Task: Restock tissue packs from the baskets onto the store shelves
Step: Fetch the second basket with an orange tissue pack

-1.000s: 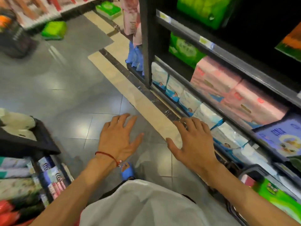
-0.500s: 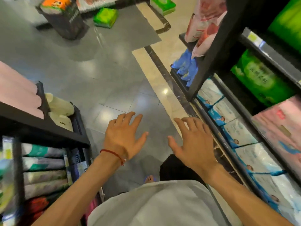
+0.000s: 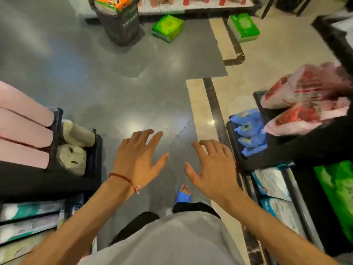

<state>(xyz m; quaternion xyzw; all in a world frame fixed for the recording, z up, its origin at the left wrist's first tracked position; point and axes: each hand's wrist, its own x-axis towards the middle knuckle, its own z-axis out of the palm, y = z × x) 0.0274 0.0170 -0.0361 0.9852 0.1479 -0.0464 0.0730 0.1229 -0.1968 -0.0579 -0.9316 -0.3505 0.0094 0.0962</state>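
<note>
Shelves (image 3: 309, 150): both sides, stocked. Basket (image 3: 118, 25): dark, at the far end of the floor (image 3: 114, 83), orange packs (image 3: 112, 2) heaped in its top. Two green packs (image 3: 167, 27) lie on the floor near it, well apart from both hands. Judged light, soft and yielding under grip; the film wrap is likely slick. Best held across the short ends, one palm on each. Look: bright green, blocky, glossy. Left hand (image 3: 137, 155), right hand (image 3: 210, 169): fingers spread, empty.

Glossy grey tiled floor (image 3: 118, 88) with a beige strip.
A dark mesh basket (image 3: 118, 22) stands at eleven o'clock; a green plastic-wrapped tissue pack (image 3: 167, 28) lies at twelve, a second green pack (image 3: 244, 28) at one.
</note>
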